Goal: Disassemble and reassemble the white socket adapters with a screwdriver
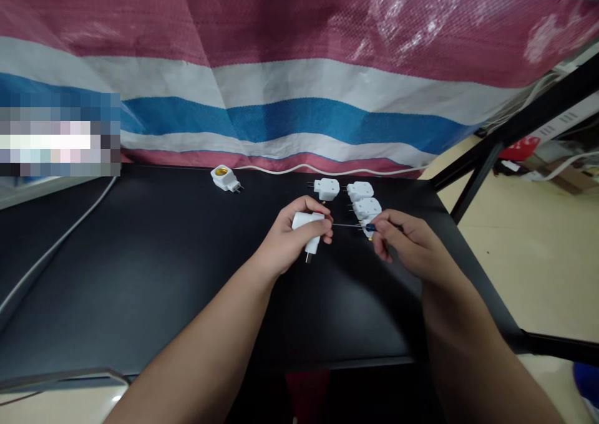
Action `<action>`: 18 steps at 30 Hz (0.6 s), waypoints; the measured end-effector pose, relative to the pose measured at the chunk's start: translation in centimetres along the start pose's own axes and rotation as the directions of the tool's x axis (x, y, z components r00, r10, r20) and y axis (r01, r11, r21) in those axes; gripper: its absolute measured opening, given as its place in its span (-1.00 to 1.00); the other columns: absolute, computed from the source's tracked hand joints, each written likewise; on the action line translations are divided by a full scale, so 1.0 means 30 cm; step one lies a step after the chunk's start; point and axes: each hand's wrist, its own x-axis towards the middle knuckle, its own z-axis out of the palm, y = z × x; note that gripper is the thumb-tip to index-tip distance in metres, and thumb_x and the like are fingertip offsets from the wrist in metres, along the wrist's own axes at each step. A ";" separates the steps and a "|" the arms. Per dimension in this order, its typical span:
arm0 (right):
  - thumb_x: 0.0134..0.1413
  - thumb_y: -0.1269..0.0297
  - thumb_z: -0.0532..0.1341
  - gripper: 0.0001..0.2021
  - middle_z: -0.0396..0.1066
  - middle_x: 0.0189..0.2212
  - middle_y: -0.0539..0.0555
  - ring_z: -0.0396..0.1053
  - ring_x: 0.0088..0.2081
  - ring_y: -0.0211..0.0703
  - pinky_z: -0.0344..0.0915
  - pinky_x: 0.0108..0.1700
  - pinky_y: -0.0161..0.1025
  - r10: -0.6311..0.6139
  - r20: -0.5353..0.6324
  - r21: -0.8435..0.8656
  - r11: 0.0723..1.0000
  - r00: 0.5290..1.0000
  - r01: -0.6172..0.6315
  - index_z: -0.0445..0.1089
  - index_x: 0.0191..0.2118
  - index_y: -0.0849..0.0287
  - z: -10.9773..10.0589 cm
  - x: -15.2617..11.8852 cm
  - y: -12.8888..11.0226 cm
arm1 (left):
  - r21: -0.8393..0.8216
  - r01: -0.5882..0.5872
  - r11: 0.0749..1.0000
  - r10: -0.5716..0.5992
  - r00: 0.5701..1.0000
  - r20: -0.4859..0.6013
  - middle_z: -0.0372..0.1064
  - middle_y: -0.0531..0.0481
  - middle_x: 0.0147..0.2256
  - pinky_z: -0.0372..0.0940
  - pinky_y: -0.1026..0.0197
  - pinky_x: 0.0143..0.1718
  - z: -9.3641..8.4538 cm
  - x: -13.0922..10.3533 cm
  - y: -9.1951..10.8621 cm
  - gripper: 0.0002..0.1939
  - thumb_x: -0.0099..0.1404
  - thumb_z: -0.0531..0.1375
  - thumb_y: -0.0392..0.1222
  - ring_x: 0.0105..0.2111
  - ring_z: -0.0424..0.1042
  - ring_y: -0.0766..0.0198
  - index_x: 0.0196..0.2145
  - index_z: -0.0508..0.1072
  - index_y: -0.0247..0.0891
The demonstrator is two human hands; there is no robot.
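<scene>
Left hand (pixel 283 238): your grip, closed around a white adapter (pixel 302 219)
Right hand (pixel 408 240): your grip pinches a blue-handled screwdriver (pixel 370 227)

The adapter (pixel 303 220) you hold looks like smooth plastic with metal prongs (pixel 309 257); your tool (pixel 370 227) has a slim metal shaft (pixel 346 226). Your table (pixel 196 274) is smooth, mostly matt — the sheet (pixel 290 25) beyond, glossy, wrinkled woven plastic.
</scene>
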 end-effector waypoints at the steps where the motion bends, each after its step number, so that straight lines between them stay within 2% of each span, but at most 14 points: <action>1: 0.44 -0.18 0.20 -0.54 0.41 -0.59 -0.01 0.32 -0.58 -0.24 0.24 -0.52 -0.27 0.016 -0.005 -0.021 1.000 1.000 -0.016 0.42 -0.32 0.12 0.001 0.000 0.000 | 0.037 -0.038 0.999 0.037 0.999 0.014 0.51 0.02 -0.29 0.44 0.25 -0.30 -0.002 -0.001 -0.004 -0.73 0.20 0.48 -0.13 -0.38 0.53 0.33 -0.22 0.53 -0.23; 5: 0.45 -0.27 0.13 -0.42 0.25 -0.71 -0.07 0.21 -0.64 -0.27 0.18 -0.49 -0.24 0.053 -0.010 -0.068 0.996 0.999 -0.053 0.37 -0.43 0.11 0.004 -0.001 0.005 | 0.162 -0.155 0.974 0.149 0.988 0.050 0.52 0.00 -0.27 0.40 0.24 -0.28 -0.007 -0.008 -0.006 -0.75 0.23 0.48 -0.13 -0.36 0.51 0.32 -0.22 0.54 -0.23; 9: 0.47 -0.17 0.16 -0.51 0.26 -0.67 -0.09 0.20 -0.58 -0.25 0.19 -0.41 -0.23 0.007 0.040 -0.115 0.993 0.999 -0.003 0.39 -0.37 0.11 -0.003 -0.005 0.000 | 0.215 -0.141 0.966 0.134 0.990 0.049 0.51 0.00 -0.30 0.39 0.25 -0.31 -0.003 -0.010 0.002 -0.77 0.22 0.48 -0.16 -0.38 0.52 0.33 -0.24 0.55 -0.25; 14: 0.43 0.05 0.26 -0.74 0.38 -0.54 -0.03 0.29 -0.47 -0.19 0.20 -0.33 -0.21 -0.137 0.031 -0.270 0.953 0.990 0.140 0.46 -0.26 0.10 -0.010 -0.010 -0.017 | -0.012 0.019 1.000 -0.019 1.000 -0.005 0.51 0.02 -0.32 0.45 0.28 -0.33 0.004 -0.004 0.016 -0.74 0.18 0.49 -0.15 -0.41 0.54 0.34 -0.26 0.52 -0.26; 18: 0.32 0.15 0.36 -0.88 0.51 -0.34 0.04 0.40 -0.35 -0.12 0.28 -0.24 -0.17 -0.276 -0.024 -0.327 0.910 0.961 0.253 0.50 -0.17 0.05 -0.007 -0.010 -0.001 | -0.111 0.077 0.991 -0.078 0.997 -0.010 0.55 0.00 -0.29 0.50 0.31 -0.35 0.006 -0.003 0.036 -0.72 0.16 0.50 -0.16 -0.41 0.57 0.34 -0.27 0.52 -0.28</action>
